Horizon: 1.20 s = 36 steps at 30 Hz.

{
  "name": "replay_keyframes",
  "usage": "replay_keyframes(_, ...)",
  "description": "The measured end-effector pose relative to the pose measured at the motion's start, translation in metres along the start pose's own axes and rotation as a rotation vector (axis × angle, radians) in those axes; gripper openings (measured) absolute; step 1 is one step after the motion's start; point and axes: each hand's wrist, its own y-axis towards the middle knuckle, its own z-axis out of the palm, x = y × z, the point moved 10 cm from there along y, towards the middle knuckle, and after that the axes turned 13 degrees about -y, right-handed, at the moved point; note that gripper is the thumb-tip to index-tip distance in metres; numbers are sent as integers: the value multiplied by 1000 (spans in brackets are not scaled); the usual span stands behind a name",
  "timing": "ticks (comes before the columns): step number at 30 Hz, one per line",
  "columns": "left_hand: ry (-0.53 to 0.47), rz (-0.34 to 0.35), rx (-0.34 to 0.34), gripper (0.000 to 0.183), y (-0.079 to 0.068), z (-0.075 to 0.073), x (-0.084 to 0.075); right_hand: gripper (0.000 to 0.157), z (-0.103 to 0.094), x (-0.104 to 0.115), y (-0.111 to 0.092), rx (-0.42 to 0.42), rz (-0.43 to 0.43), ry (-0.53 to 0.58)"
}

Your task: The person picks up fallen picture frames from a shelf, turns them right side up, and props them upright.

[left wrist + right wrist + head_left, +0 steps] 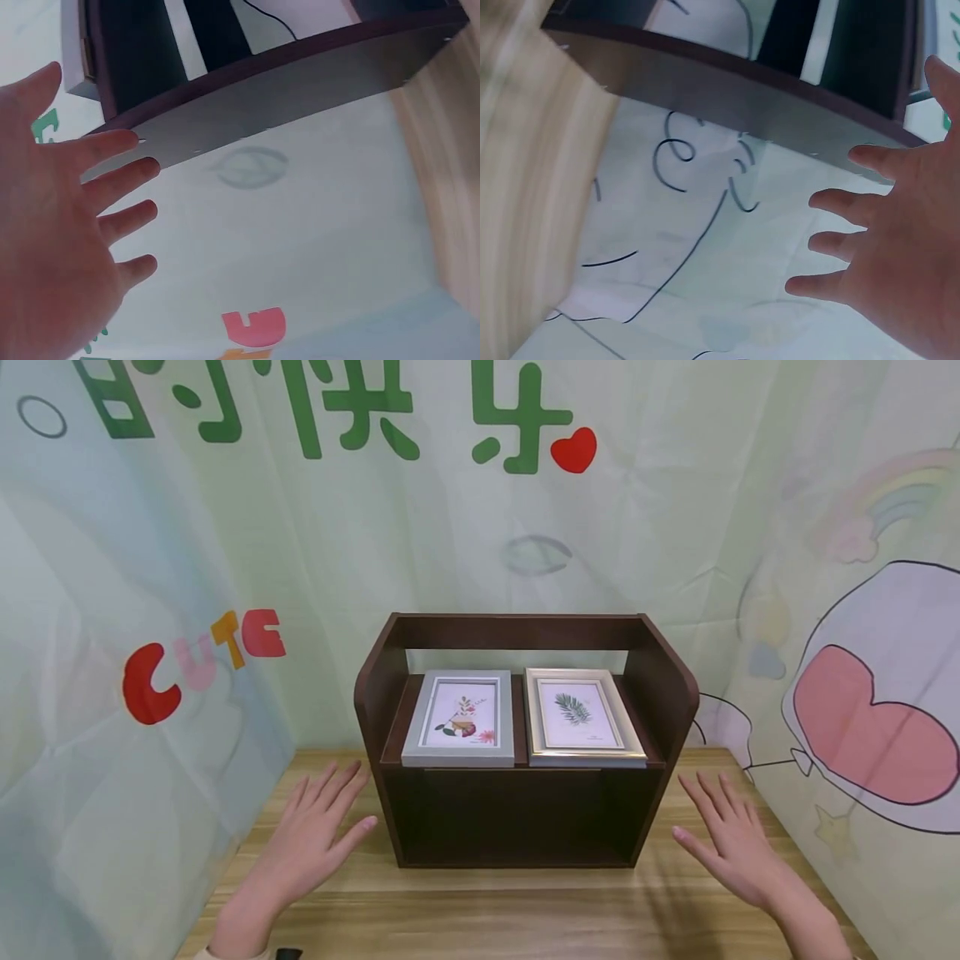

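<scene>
A dark brown two-tier shelf [517, 856] stands on the wood-grain table. Two picture frames lie face up on its upper board: a silver-grey frame [420, 727] with a flower print on the left, and a gold-edged frame [626, 727] with a green leaf print on the right. My left hand [311, 831] is spread to the left of the shelf, fingers straight, holding nothing. To the right of the shelf, my right hand [731, 843] is likewise spread with nothing in it. Each wrist view shows the shelf's side panel [262, 112] beyond the fingers.
The wood-grain table [480, 914] extends in front of the shelf. A pale printed cloth [465, 560] hangs behind and along both sides, with green characters, a red heart and a balloon drawing. Its side folds run close to both hands.
</scene>
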Motion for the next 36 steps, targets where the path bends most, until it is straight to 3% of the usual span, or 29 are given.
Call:
replay_keyframes(5, -18, 16, -20, 62, 3, -9, -11, 73, -15, 16, -2, -58, -54, -1)
replay_keyframes(11, -44, 91, -81, 61, 7, -23, -28, 76, -30, 32, -3, -89, -86, 10)
replay_keyframes(22, -114, 236, -188, 60, 13, -36, -52, 84, -53, 52, -1, -194, -114, 50)
replay_keyframes(29, -168, 184, -191, 60, 24, -31, -59, 86, -62, 71, 11, -274, -155, 35)
replay_keyframes(36, -212, 134, -203, 62, 35, -24, -61, 82, -60, 88, 27, -274, -145, 41)
